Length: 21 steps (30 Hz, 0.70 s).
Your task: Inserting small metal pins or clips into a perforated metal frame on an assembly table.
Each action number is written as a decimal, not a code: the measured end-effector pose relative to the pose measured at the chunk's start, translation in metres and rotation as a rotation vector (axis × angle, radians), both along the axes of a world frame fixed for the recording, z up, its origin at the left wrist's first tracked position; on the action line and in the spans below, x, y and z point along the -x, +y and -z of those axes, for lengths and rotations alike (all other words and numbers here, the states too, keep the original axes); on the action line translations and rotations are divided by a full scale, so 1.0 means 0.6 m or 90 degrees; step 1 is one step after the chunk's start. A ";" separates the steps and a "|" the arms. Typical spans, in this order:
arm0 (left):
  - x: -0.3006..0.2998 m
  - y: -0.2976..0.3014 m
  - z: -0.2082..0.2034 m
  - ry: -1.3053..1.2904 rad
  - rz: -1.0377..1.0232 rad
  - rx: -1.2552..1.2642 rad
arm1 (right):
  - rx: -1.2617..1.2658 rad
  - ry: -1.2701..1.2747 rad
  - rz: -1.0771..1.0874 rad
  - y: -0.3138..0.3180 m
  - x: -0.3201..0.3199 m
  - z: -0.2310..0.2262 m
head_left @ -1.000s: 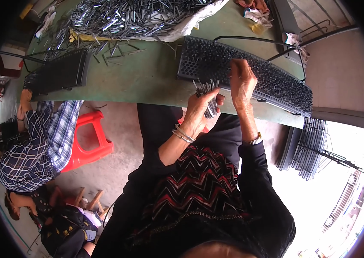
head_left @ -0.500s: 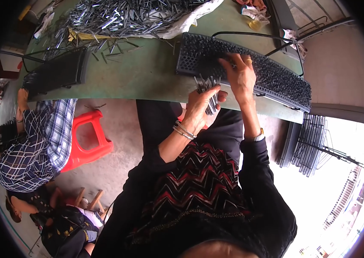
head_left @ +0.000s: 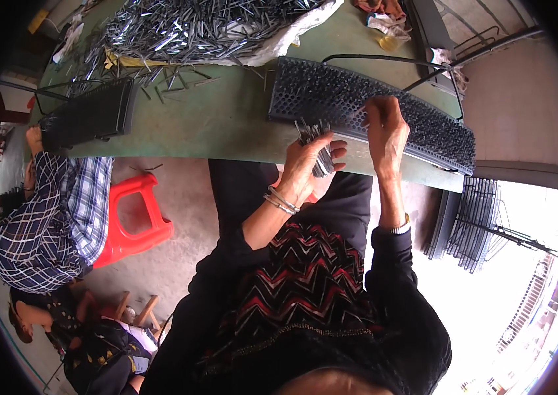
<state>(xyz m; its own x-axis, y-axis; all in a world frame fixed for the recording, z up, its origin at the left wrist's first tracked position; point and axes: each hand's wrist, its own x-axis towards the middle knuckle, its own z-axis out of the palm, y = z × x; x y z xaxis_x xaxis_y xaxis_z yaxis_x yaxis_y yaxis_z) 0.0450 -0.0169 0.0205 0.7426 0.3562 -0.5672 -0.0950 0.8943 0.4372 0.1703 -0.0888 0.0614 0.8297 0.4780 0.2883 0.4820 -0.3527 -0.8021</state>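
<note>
A bundle of thin dark metal rods (head_left: 321,155) is gripped in my left hand (head_left: 304,164), just off the table's near edge. Their ends stick up past my thumb. My right hand (head_left: 387,131) is over the long black perforated rack (head_left: 312,99), its thumb and forefinger pinched together at the holes. Whatever lies between those fingertips is too small to make out. Short dark rod ends fill much of the rack, most densely on its right part. Bare holes show along its left and near side.
On the green table (head_left: 206,125) a big heap of loose rods (head_left: 193,29) lies on a white sheet (head_left: 292,33). At left a co-worker's hand (head_left: 34,139) touches another black rack (head_left: 91,112). A red stool (head_left: 137,217) stands on the floor. Black racks (head_left: 473,214) stand at right.
My right hand has shifted right and slightly nearer along the rack, baring more of its left holes. My left hand stays nearly in place with the bundle of rods.
</note>
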 end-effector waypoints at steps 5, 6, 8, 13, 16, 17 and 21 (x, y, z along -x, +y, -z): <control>-0.006 -0.009 -0.003 -0.005 0.023 -0.008 | -0.065 -0.135 0.026 0.025 -0.032 0.054; -0.006 -0.009 -0.003 -0.004 0.028 -0.015 | -0.066 -0.134 0.026 0.026 -0.034 0.057; -0.003 -0.009 -0.001 -0.001 0.038 -0.027 | -0.013 -0.223 0.019 0.029 -0.034 0.057; 0.000 -0.008 0.006 -0.005 0.026 -0.016 | -0.009 -0.145 -0.009 0.034 -0.031 0.044; 0.001 -0.009 0.005 -0.011 0.014 -0.013 | -0.002 -0.170 -0.028 0.031 -0.032 0.051; 0.000 -0.010 0.005 -0.017 0.010 -0.012 | -0.018 -0.164 -0.020 0.032 -0.033 0.051; 0.001 -0.011 0.001 -0.020 0.012 -0.019 | -0.037 -0.111 -0.012 0.031 -0.034 0.055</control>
<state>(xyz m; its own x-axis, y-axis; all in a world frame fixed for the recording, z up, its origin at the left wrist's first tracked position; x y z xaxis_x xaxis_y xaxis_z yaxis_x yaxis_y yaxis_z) 0.0444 -0.0234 0.0196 0.7663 0.3584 -0.5332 -0.0920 0.8826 0.4610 0.1905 -0.0700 0.0287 0.7559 0.4715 0.4542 0.6213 -0.2981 -0.7246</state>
